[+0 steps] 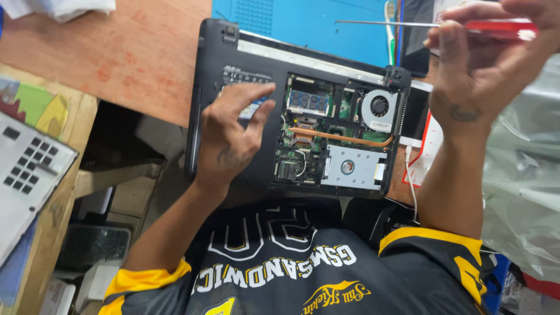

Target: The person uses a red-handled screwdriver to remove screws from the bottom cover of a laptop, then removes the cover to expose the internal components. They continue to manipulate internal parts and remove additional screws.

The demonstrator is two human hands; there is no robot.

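The red screwdriver (466, 25) is gripped tightly in the right hand (484, 64). The open black laptop (303, 105) is pressed down by the left hand (233, 131), which grips nothing. The laptop should be kept flat and steady.

There is one view only, from a camera worn on the person's head, looking steeply down past the chest of the black and yellow jersey (303, 274) to the work in front. It sits close, so the opened laptop (291, 111) fills the middle of the frame and both forearms enter from the bottom edge. The wooden table (134, 52) and blue mat (315, 23) run along the top, far side.
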